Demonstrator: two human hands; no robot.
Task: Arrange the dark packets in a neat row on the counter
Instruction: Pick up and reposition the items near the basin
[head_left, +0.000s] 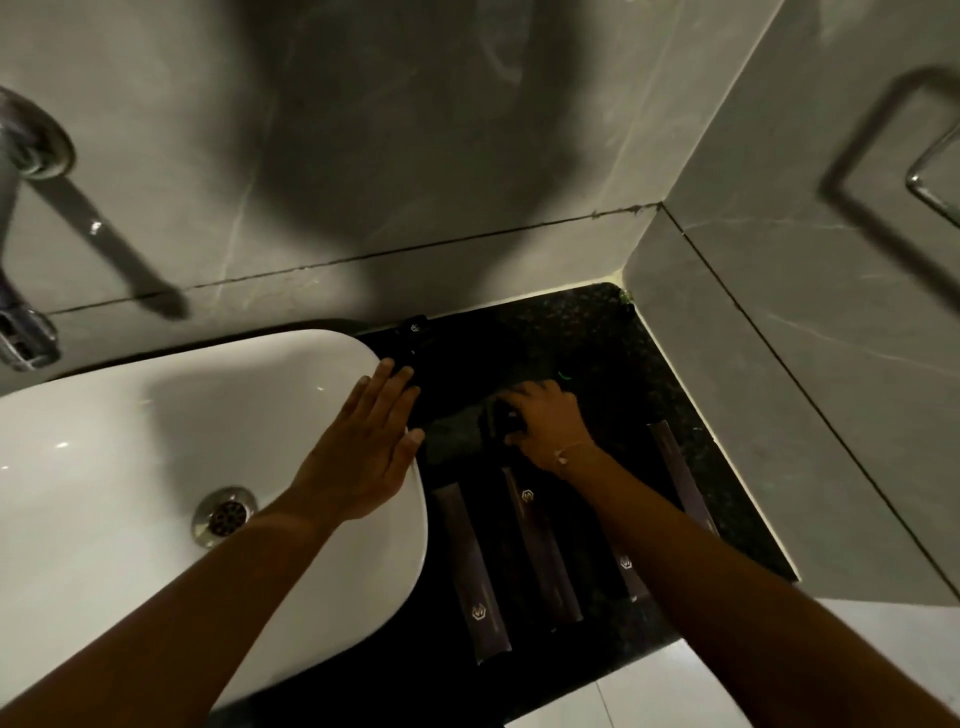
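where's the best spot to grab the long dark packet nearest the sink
Probably from above, pinching the long edges of the dark packet around its middle. It lies flat on the black counter, its length running away from the viewer, with a gap from the sink and from the neighbouring packet.

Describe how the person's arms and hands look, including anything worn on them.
Both forearms are bare with no sleeves in view, and neither hand is gloved. The right hand has a thin, light-coloured bracelet at the wrist, with a small pale charm or knot on it. The left hand and its wrist show no jewellery or watch. No rings can be made out on either hand.
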